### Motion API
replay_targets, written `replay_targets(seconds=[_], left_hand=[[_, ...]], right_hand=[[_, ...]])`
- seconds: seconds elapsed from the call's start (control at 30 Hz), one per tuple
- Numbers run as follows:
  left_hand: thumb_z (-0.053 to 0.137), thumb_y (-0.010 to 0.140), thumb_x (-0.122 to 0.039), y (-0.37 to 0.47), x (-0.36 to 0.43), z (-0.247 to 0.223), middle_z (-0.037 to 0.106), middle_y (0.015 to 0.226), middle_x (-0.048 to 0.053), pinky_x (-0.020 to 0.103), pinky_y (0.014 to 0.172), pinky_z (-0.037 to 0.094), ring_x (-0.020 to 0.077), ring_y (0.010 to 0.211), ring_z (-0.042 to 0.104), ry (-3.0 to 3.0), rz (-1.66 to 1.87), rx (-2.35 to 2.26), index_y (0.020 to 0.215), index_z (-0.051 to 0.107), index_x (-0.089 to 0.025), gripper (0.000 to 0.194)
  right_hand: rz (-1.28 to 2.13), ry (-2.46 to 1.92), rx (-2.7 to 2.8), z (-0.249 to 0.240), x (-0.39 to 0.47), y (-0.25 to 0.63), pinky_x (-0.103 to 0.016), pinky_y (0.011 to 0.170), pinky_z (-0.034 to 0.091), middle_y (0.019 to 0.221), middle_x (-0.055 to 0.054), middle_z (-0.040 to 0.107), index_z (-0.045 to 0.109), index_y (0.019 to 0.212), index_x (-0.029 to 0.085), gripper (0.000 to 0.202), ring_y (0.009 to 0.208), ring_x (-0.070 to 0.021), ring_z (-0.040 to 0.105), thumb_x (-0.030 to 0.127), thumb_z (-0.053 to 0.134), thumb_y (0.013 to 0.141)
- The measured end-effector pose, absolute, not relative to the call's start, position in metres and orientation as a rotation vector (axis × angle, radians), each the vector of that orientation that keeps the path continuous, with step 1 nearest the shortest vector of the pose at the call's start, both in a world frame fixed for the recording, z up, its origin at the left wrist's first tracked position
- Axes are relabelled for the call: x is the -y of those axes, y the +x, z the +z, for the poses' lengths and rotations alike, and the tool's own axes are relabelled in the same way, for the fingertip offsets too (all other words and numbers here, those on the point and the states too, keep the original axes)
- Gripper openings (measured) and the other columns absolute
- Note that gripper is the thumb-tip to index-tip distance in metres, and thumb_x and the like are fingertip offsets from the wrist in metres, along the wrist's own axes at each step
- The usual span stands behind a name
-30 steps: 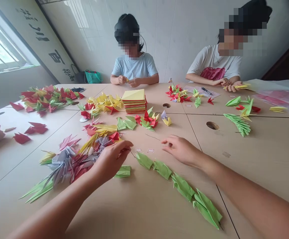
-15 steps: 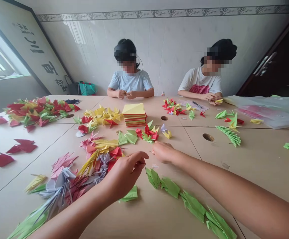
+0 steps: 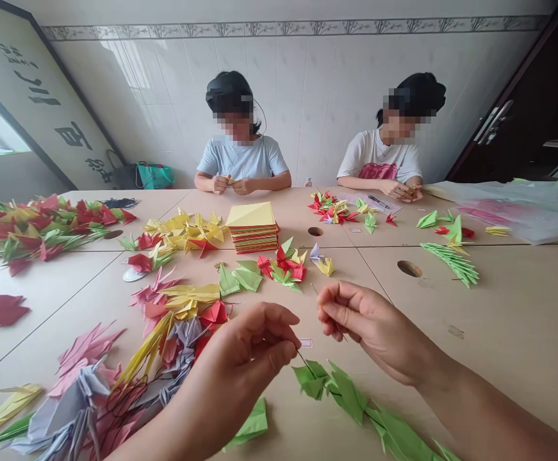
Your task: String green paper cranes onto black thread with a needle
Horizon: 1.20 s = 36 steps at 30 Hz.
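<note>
My left hand point(image 3: 247, 362) is closed in a pinch on a dark thread point(image 3: 304, 360). That thread leads into a row of folded green paper pieces point(image 3: 348, 392), strung together and lying on the table toward the lower right. My right hand point(image 3: 368, 323) is raised just to the right, its thumb and fingers pinched on a thin needle point(image 3: 314, 290) whose end pokes out above the fingers. Beneath my left forearm, a loose green folded paper point(image 3: 252, 422) is partly hidden. Left of it lies a tangle of pink, yellow and lilac paper cranes point(image 3: 86, 390) with dark thread among them.
A stack of square coloured paper point(image 3: 252, 230) stands mid-table, near yellow cranes point(image 3: 182, 229) and mixed red and green cranes point(image 3: 286, 266). A large pile point(image 3: 38, 224) lies far left. Two people point(image 3: 243, 160) sit opposite, handling small paper. Holes point(image 3: 409, 268) pierce the tabletop.
My right hand has drawn back toward me and turned, showing the needle. My left hand has come nearer and slightly right. The view has shifted, and the green string's end has moved.
</note>
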State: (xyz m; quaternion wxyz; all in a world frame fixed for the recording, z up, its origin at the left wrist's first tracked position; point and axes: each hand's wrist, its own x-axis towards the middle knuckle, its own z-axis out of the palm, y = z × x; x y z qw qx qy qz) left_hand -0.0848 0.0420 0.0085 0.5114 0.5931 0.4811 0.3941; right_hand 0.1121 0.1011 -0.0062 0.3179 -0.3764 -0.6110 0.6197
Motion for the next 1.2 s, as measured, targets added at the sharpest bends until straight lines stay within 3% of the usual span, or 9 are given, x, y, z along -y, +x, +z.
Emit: replay_targets(seconds=[0.17,0.47,0.57,0.7,0.83,0.93,1.0,1.1,1.2], left_hand=[[0.055,0.084,-0.022,-0.081,-0.037,0.002,0.068,0.079,0.000,0.023,0.064,0.050,0.0143,0.070,0.063,1.732,0.991,-1.251,0.089,0.060,-0.026,0.008],[0.051,0.086,-0.019,-0.084,-0.036,-0.006,0.071,0.084,-0.001,0.022,0.064,0.047,0.0146,0.071,0.065,2.045,0.907,-1.413,0.095,0.063,-0.026,0.017],[0.052,0.085,-0.024,-0.091,-0.043,-0.004,0.070,0.077,-0.001,0.023,0.062,0.044,0.0148,0.068,0.061,1.943,0.729,-1.480,0.087,0.066,-0.025,0.015],[0.054,0.085,-0.037,-0.098,-0.046,-0.001,0.056,0.062,-0.004,0.021,0.051,0.036,0.0118,0.058,0.049,1.618,0.563,-1.364,0.076,0.063,-0.023,0.019],[0.061,0.081,-0.039,-0.097,-0.043,0.001,0.063,0.085,-0.001,0.023,0.070,0.046,0.0129,0.080,0.056,1.233,0.743,-1.102,0.081,0.063,-0.023,0.017],[0.064,0.081,-0.033,-0.093,-0.041,0.003,0.066,0.108,0.003,0.030,0.087,0.049,0.0176,0.103,0.058,0.899,0.875,-0.906,0.080,0.063,-0.020,0.013],[0.063,0.082,-0.030,-0.091,-0.040,0.003,0.068,0.110,0.005,0.032,0.091,0.049,0.0193,0.109,0.059,0.722,0.907,-0.804,0.081,0.064,-0.020,0.010],[0.062,0.083,-0.028,-0.089,-0.038,0.003,0.070,0.102,0.005,0.028,0.086,0.052,0.0182,0.102,0.062,0.662,0.925,-0.779,0.082,0.066,-0.019,0.009],[0.063,0.083,-0.026,-0.087,-0.036,0.003,0.068,0.095,0.004,0.023,0.076,0.053,0.0149,0.092,0.062,0.690,0.947,-0.845,0.083,0.068,-0.018,0.009]], right_hand=[[1.814,-1.014,1.660,-0.007,-0.080,0.105,-0.026,0.071,0.042,0.084,-0.001,0.061,0.065,0.090,0.020,0.018,0.079,-0.0138,0.053,0.036,0.063,0.082],[1.358,-1.224,2.115,0.004,-0.074,0.114,-0.025,0.060,0.039,0.069,0.002,0.057,0.060,0.069,0.021,0.019,0.066,-0.0141,0.050,0.033,0.057,0.084],[1.198,-1.322,2.171,0.011,-0.080,0.127,-0.027,0.059,0.039,0.068,0.001,0.058,0.060,0.068,0.022,0.024,0.065,-0.0153,0.050,0.039,0.054,0.085],[1.187,-1.390,2.213,0.014,-0.084,0.135,-0.029,0.063,0.045,0.078,0.000,0.064,0.066,0.077,0.024,0.021,0.072,-0.0181,0.057,0.040,0.054,0.084],[1.335,-1.261,1.945,0.013,-0.084,0.134,-0.032,0.082,0.049,0.102,-0.001,0.067,0.068,0.101,0.029,0.021,0.095,-0.0198,0.061,0.029,0.055,0.084],[1.649,-1.100,1.682,0.012,-0.081,0.130,-0.028,0.078,0.053,0.093,-0.001,0.070,0.071,0.097,0.028,0.019,0.088,-0.0171,0.065,0.026,0.064,0.079],[1.789,-0.998,1.523,0.011,-0.077,0.128,-0.025,0.072,0.054,0.085,0.000,0.071,0.072,0.089,0.028,0.013,0.079,-0.0143,0.065,0.028,0.070,0.076],[1.783,-0.878,1.479,0.010,-0.072,0.126,-0.022,0.063,0.052,0.074,0.000,0.069,0.073,0.087,0.026,0.011,0.067,-0.0112,0.062,0.033,0.065,0.083],[1.605,-0.831,1.614,0.010,-0.067,0.124,-0.022,0.064,0.050,0.078,-0.001,0.067,0.073,0.092,0.027,0.019,0.070,-0.0112,0.060,0.034,0.056,0.089]])
